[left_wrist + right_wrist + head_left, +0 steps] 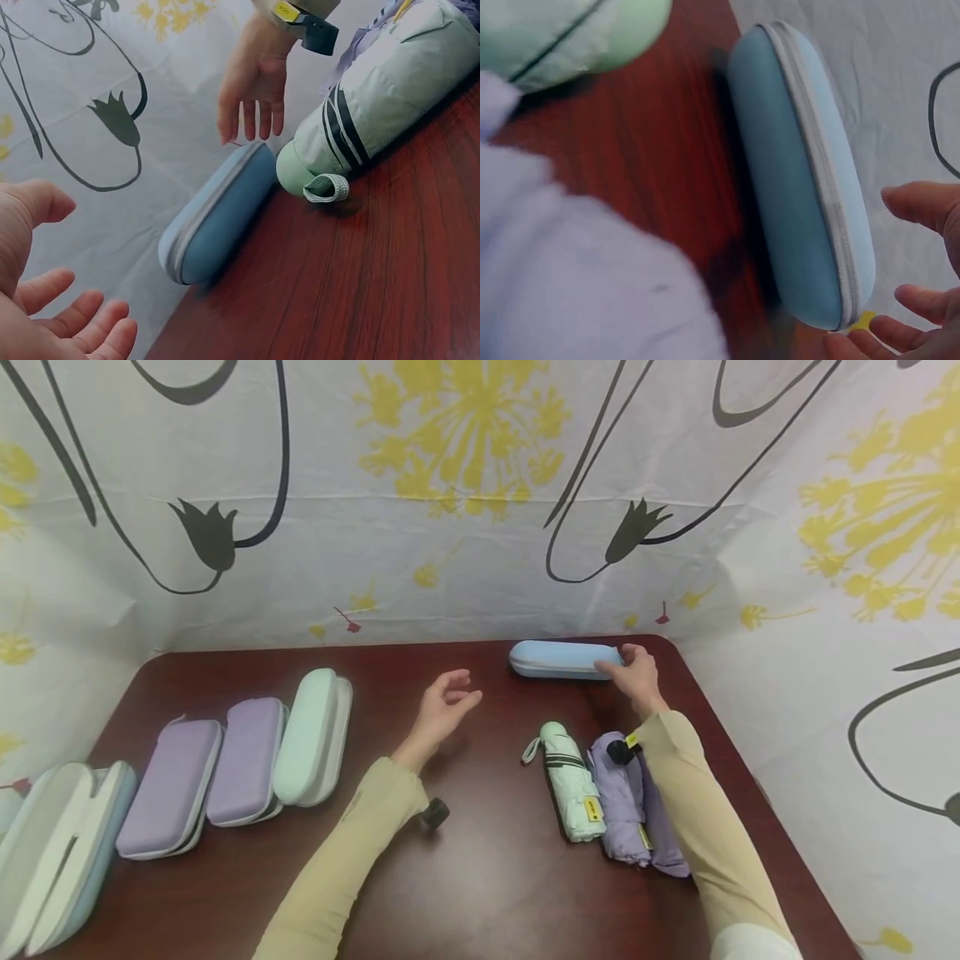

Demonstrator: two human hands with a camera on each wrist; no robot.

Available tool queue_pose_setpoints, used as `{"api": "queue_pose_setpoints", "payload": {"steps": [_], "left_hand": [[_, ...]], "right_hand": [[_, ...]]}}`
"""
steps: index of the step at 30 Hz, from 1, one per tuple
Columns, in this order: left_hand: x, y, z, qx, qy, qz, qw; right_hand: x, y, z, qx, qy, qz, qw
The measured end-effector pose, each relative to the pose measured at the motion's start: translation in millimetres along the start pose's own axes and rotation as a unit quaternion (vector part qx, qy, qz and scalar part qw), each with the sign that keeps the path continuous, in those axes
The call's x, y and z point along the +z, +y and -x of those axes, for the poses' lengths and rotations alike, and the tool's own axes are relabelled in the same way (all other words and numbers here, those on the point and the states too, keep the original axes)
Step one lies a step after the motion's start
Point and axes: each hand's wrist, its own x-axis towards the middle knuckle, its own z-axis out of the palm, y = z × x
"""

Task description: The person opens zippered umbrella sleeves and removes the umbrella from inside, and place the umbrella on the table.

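Observation:
A light blue zippered case point(558, 660) lies closed along the table's far edge, at the right. My right hand point(634, 677) is at its right end; in the right wrist view the thumb point(919, 204) and fingers are spread apart beside the case point(799, 180). My left hand point(442, 706) hovers over the middle of the table with fingers loosely bent and nothing in them, and the left wrist view shows its palm point(22, 277). Nearer than the blue case lie a folded mint umbrella point(572, 781) with a wrist loop and two folded purple umbrellas point(618, 806), partly behind the right forearm.
At the left stand a closed mint case point(303, 739), two purple cases point(246, 760) point(171, 789) and an opened blue case point(97, 860) with a pale lining. A flower-printed cloth point(465, 577) rises behind the dark wooden table point(480, 893) and at its sides.

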Motion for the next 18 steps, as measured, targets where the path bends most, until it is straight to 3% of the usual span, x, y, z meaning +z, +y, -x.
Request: {"api": "queue_pose_setpoints", "payload": {"steps": [8, 18], "left_hand": [[8.6, -4.3, -13.2, -0.028, 0.020, 0.023, 0.9991], [12.8, -10.8, -25.3, -0.046, 0.028, 0.048, 0.9974]], "right_hand": [[-1, -4, -10, 0.061, -0.037, -0.032, 0.997], [3, 1, -14, 0.077, -0.037, -0.042, 0.995]]}}
